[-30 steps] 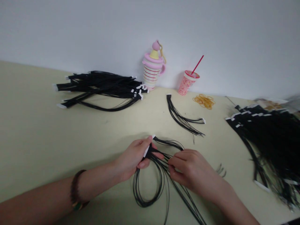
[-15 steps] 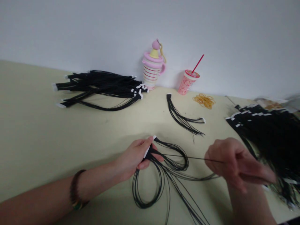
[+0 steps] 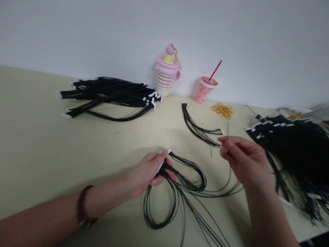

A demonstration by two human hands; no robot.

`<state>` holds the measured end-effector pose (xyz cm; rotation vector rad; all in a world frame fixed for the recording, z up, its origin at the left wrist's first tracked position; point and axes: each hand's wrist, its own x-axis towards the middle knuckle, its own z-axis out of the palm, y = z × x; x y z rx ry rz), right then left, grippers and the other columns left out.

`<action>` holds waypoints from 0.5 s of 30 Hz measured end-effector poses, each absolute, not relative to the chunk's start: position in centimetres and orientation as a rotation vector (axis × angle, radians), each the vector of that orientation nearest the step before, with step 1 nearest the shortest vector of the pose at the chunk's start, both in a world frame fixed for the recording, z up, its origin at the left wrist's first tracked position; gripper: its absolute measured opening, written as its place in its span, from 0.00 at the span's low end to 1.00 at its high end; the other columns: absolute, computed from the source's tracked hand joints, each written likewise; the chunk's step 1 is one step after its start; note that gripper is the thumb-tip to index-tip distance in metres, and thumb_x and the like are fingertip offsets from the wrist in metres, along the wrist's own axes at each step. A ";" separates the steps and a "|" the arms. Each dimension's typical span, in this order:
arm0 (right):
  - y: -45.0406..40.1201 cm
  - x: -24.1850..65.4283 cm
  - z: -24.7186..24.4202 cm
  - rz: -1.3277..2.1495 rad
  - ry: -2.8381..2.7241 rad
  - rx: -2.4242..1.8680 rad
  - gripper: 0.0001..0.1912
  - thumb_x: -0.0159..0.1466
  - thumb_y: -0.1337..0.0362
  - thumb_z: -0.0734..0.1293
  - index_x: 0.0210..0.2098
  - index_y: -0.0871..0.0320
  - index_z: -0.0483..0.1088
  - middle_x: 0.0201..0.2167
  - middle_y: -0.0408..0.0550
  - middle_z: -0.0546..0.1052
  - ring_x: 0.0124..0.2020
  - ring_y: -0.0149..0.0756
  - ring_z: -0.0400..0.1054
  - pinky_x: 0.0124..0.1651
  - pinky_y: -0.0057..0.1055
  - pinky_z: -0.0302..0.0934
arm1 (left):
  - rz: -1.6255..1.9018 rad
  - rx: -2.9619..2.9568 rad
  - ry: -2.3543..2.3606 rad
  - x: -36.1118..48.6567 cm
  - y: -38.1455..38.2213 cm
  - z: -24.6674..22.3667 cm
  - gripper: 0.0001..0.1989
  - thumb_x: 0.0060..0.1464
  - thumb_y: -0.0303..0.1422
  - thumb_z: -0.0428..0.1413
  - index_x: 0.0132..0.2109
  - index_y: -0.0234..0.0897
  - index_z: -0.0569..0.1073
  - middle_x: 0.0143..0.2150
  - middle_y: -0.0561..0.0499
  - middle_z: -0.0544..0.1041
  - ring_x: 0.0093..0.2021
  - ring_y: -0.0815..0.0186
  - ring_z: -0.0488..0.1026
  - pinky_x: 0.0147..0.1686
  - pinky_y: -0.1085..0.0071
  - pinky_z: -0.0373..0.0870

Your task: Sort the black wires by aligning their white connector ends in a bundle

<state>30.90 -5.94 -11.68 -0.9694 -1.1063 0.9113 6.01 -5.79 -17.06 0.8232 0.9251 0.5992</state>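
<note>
My left hand (image 3: pixel 151 171) is closed round the connector end of a black cable bundle (image 3: pixel 191 183), with white connectors showing by the thumb and palm. The bundle's wires form two loops, and loose strands run toward the lower right. My right hand (image 3: pixel 244 157) is raised over the table to the right, thumb and forefinger pinched on a single black wire (image 3: pixel 229 175). The wire's tip points up, blurred, above the fingers, and its slack curves back to the bundle. Just beyond my right fingers lies a smaller black cable bundle (image 3: pixel 194 127) with white connectors.
Black cables with white ends are heaped at the back left (image 3: pixel 110 91), and a larger dark pile (image 3: pixel 295 147) lies at the right. Against the wall stand a pink striped mug (image 3: pixel 164 80) and a pink cup (image 3: pixel 203 92) with a red straw. Yellow rubber bands (image 3: pixel 222 110) lie nearby.
My right hand has turned and moved up and slightly left. The wire that was stretched straight toward it now hangs in a slack curve. My left hand is almost unmoved.
</note>
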 end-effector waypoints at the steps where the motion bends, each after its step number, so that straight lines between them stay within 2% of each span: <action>1: -6.3 29.9 -12.2 0.890 -1.248 -1.080 0.02 0.56 0.67 0.70 0.31 0.57 0.74 0.27 0.45 0.72 0.21 0.26 0.61 0.21 0.21 0.55 | 0.597 0.826 0.932 6.1 -5.8 -16.9 0.20 0.59 0.47 0.45 0.35 0.33 0.66 0.26 0.41 0.77 0.11 0.81 0.47 0.13 0.80 0.39; 3: -7.0 27.6 -13.0 0.862 -1.502 -1.255 0.04 0.57 0.66 0.69 0.33 0.59 0.74 0.24 0.46 0.73 0.21 0.29 0.62 0.21 0.23 0.54 | 0.592 0.832 0.950 6.1 -5.8 -16.7 0.20 0.59 0.47 0.45 0.35 0.33 0.66 0.25 0.42 0.77 0.11 0.81 0.47 0.13 0.80 0.39; 7: -8.0 24.3 -14.2 0.827 -1.869 -1.342 0.12 0.60 0.68 0.63 0.21 0.62 0.67 0.16 0.41 0.65 0.18 0.26 0.56 0.20 0.22 0.47 | 0.577 0.811 0.983 6.1 -5.7 -16.6 0.19 0.59 0.46 0.46 0.34 0.33 0.67 0.23 0.44 0.76 0.11 0.80 0.52 0.12 0.81 0.40; 10: -8.2 23.5 -15.0 0.832 -1.959 -1.312 0.13 0.60 0.70 0.61 0.19 0.62 0.64 0.15 0.38 0.61 0.17 0.24 0.52 0.20 0.22 0.44 | 0.567 0.777 0.984 6.1 -5.6 -16.7 0.19 0.58 0.46 0.47 0.34 0.33 0.67 0.22 0.48 0.75 0.10 0.81 0.52 0.12 0.81 0.41; 15: -8.1 23.7 -16.1 0.910 -1.996 -1.302 0.12 0.60 0.71 0.59 0.20 0.62 0.65 0.17 0.39 0.62 0.19 0.25 0.53 0.22 0.23 0.46 | 0.540 0.784 0.981 6.1 -5.4 -16.7 0.18 0.59 0.45 0.46 0.33 0.33 0.67 0.21 0.49 0.74 0.10 0.81 0.52 0.12 0.81 0.41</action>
